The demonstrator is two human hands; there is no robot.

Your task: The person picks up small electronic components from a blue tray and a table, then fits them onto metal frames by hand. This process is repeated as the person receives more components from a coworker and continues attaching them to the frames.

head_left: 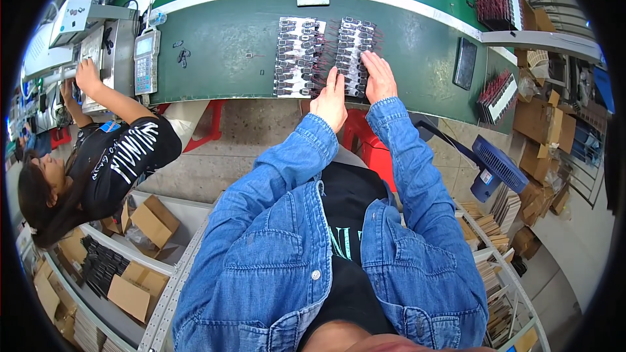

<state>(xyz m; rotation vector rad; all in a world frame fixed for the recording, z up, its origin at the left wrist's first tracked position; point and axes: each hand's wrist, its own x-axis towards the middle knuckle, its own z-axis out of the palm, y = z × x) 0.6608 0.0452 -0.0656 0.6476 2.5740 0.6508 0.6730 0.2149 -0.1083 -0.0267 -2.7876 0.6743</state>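
Note:
Two side-by-side columns of small black parts on white backing lie on the green bench, with thin dark-red wires along their sides. My left hand (330, 102) is at the near left edge of the right column (353, 45), two fingers stretched out and touching it or just above. Along that column's right side lies my right hand (379, 78), its fingers extended and fairly flat; I see nothing held in it. The left column (297, 58) sits just left of my left hand, untouched. Whatever is under my fingertips is hidden.
A co-worker (124, 150) works at a machine on the left, beside a keypad device (147, 62). Loose black parts (184, 55) lie on the bench. A phone (465, 63) and bundles of wired parts (499, 96) are to the right. A blue fan (495, 168) and red stool (373, 146) stand below.

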